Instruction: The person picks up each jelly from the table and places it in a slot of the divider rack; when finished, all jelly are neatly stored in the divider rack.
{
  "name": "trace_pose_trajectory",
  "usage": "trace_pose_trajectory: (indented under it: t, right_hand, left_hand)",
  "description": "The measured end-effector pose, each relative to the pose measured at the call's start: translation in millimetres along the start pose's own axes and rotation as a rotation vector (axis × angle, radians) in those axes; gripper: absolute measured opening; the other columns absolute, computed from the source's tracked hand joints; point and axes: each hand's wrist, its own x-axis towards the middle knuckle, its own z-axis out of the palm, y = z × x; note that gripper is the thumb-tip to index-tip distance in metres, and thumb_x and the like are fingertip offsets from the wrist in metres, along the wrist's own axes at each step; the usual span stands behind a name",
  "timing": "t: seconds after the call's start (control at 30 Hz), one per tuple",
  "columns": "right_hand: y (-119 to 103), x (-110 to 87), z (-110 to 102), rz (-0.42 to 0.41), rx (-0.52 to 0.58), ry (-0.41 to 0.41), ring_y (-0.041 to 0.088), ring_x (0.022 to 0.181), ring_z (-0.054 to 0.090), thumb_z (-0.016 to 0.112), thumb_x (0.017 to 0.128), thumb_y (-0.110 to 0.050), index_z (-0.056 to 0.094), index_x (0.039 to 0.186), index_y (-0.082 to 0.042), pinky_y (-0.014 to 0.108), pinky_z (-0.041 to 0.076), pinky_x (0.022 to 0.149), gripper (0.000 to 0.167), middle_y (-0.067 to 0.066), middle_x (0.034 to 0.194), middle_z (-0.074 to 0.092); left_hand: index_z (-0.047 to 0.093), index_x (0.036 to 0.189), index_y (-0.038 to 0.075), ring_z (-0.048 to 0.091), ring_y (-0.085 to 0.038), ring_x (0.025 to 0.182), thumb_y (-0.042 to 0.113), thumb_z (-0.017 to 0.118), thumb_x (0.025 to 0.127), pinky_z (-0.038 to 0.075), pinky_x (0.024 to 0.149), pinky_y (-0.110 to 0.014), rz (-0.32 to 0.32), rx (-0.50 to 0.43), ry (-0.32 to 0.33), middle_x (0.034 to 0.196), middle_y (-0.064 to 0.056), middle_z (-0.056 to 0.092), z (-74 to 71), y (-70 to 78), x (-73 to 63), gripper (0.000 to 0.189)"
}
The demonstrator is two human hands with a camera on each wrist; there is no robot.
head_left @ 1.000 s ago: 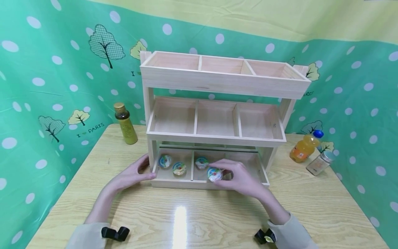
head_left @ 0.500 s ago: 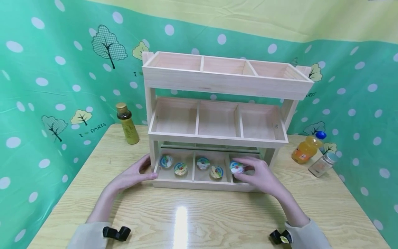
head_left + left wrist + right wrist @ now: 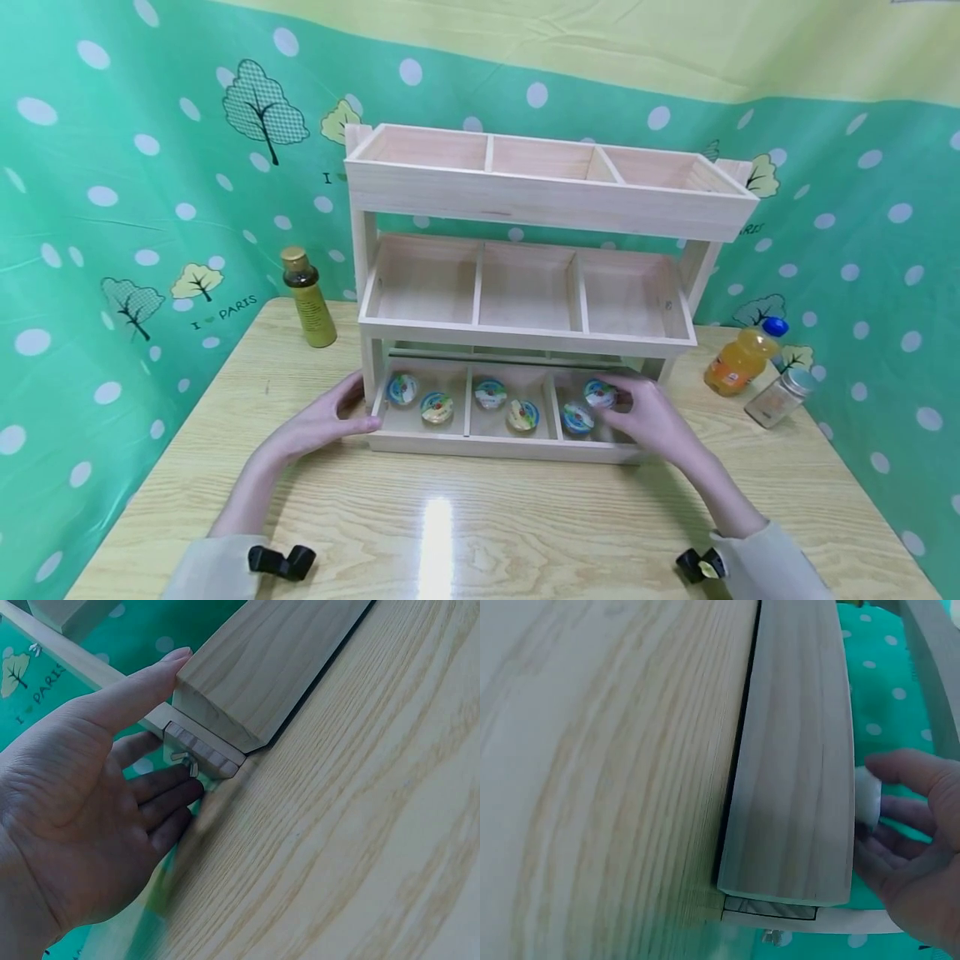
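My right hand (image 3: 648, 417) pinches a small jelly cup (image 3: 600, 393) with a printed lid, in the right compartment of the bottom tray of a wooden rack (image 3: 502, 447). The cup's white side (image 3: 868, 799) shows between thumb and fingers in the right wrist view. Just in front of it lies another jelly cup (image 3: 577, 418). Two more sit in the middle compartment and two in the left one. My left hand (image 3: 326, 421) is at the tray's left end, its thumb on the front corner (image 3: 184, 682) and its slightly bent fingers alongside the end.
The rack's middle tray (image 3: 525, 333) overhangs the bottom one, with a top tray (image 3: 547, 200) above. A brown-green bottle (image 3: 311, 304) stands at left. An orange drink bottle (image 3: 742, 358) and a clear jar (image 3: 780, 397) stand at right. A patterned curtain (image 3: 187, 167) hangs behind.
My right hand has moved right from the middle to the right compartment, leaving one cup in the middle and another at the front of the right. The left hand stays at the tray's end.
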Motion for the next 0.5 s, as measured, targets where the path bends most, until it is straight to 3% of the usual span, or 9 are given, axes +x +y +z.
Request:
trace_pose_trajectory:
  t: [0.13,0.27,0.37,0.5]
  right_hand:
    - [2.3,2.9,0.1,0.007,-0.074,0.011,0.030,0.094,0.073,0.078,0.085,-0.006,0.069,0.128,0.003,0.044,0.064,0.079,0.046,0.024,0.117,0.074]
    - [4.0,5.7,0.7,0.028,-0.115,-0.002,0.018,0.076,0.064,0.076,0.084,-0.006,0.069,0.129,0.002,0.030,0.056,0.065,0.046,0.021,0.113,0.074]
    - [5.1,7.2,1.2,0.053,-0.129,-0.028,0.012,0.064,0.052,0.074,0.085,-0.005,0.068,0.130,0.001,0.023,0.044,0.055,0.046,0.016,0.101,0.073]
    - [6.2,8.4,2.5,0.078,-0.135,-0.071,0.011,0.058,0.047,0.073,0.087,-0.005,0.066,0.133,0.003,0.022,0.039,0.049,0.047,0.008,0.083,0.066]
  left_hand:
    - [0.011,0.166,0.012,0.013,-0.049,0.158,0.032,0.075,0.093,0.015,0.125,-0.070,0.001,0.004,0.001,0.172,-0.024,0.014,-0.2,-0.1,-0.2,0.099]
    - [0.010,0.167,0.013,0.013,-0.048,0.159,0.032,0.074,0.093,0.015,0.126,-0.069,-0.004,-0.008,0.001,0.172,-0.023,0.014,-0.1,-0.8,0.8,0.099]
    - [0.010,0.167,0.013,0.012,-0.047,0.159,0.033,0.074,0.094,0.014,0.127,-0.068,-0.009,-0.016,0.000,0.173,-0.022,0.014,0.0,-1.7,1.7,0.099]
    - [0.010,0.167,0.012,0.013,-0.047,0.159,0.033,0.074,0.093,0.014,0.126,-0.069,-0.007,-0.017,-0.001,0.173,-0.022,0.014,0.2,-2.3,2.2,0.099]
